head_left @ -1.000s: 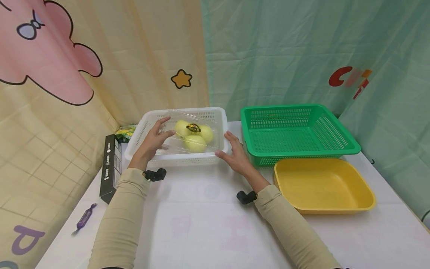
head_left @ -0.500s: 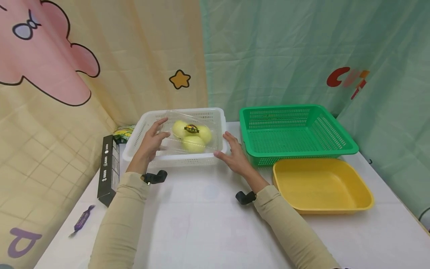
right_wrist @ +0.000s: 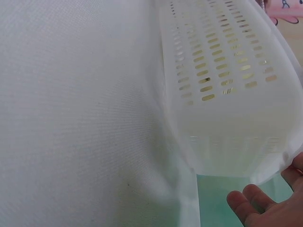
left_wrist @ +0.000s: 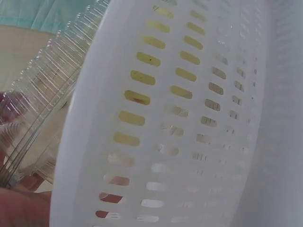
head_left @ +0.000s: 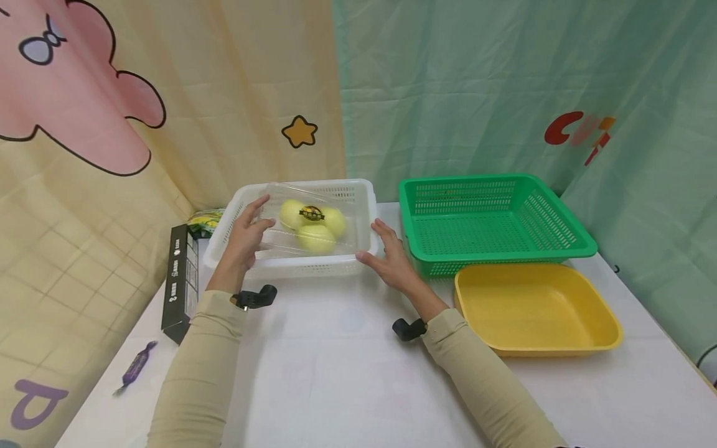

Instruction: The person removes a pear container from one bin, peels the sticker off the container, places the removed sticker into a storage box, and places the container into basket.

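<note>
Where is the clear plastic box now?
In the head view, the clear box is in the white basket, left of the green basket, held by the left hand.

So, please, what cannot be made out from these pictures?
Head view: lettering on the label is too small to read.
Head view: the white basket partly hides the green packet.
Left wrist view: the white basket hides the yellow fruits, except through slots.
Right wrist view: the edge cuts off the right hand.

Room type unclear; a booth-like spot: printed curtains (head_left: 246, 74) screen 3 sides of a white table (head_left: 325, 392).
</note>
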Motion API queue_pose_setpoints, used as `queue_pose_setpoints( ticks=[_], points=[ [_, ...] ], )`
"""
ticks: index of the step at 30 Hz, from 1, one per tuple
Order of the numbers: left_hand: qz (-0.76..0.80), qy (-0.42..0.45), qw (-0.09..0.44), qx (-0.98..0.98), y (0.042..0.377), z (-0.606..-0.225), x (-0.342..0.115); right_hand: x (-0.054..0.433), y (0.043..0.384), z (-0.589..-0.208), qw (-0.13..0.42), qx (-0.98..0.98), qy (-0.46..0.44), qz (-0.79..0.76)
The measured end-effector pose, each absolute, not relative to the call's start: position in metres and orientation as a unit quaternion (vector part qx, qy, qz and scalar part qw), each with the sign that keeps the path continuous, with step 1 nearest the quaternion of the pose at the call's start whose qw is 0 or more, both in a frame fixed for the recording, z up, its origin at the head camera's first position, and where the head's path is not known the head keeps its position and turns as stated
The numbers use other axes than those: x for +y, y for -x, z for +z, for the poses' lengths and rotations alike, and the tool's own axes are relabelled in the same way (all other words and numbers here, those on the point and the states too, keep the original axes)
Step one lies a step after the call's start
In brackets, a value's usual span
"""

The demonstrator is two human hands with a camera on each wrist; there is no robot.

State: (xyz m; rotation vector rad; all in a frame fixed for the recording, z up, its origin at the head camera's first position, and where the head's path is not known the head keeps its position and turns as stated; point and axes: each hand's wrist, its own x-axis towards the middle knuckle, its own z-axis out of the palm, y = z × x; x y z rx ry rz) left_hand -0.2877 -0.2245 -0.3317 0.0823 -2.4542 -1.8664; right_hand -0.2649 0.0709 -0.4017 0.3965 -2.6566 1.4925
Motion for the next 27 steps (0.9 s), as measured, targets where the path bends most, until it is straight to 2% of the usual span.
queue_pose_setpoints(
  ticks=[16,27],
  points=[
    [-0.677,-0.065,0.058,-0.73,0.264,-0.307,-0.235,0.071,0.265,-0.403,0.033,-0.862,-0.129,0.489],
    [-0.73,-0.08,0.057,-0.676,0.241,-0.284,-0.237,0.072,0.266,-0.401,0.034,-0.866,-0.131,0.482]
  ],
)
